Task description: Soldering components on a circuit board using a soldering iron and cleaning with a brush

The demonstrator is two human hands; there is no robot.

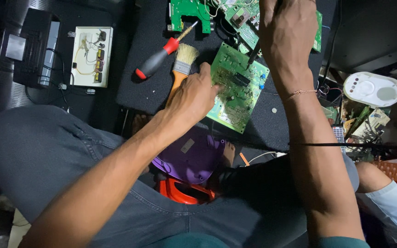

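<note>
A green circuit board (235,87) is seen lying flat on the dark mat (148,92) of the bench, tilted at an angle, between the two hands. The left hand (193,96) is pressed against the board's left edge, its fingers curled and narrow, steadying the board; nothing is gripped within it. The right hand (286,34) is closed around a thin dark tool (254,54), whose tip is set down on the upper part of the board. A thin bracelet (300,93) is worn on the right wrist. A brush (183,64) with pale bristles lies just beside the left hand, partly covered by it. A red-and-black screwdriver (161,55) lies near the brush. Further green boards (190,13) are noted at the top. A white box (91,56) with wiring rests well apart, to the left.
</note>
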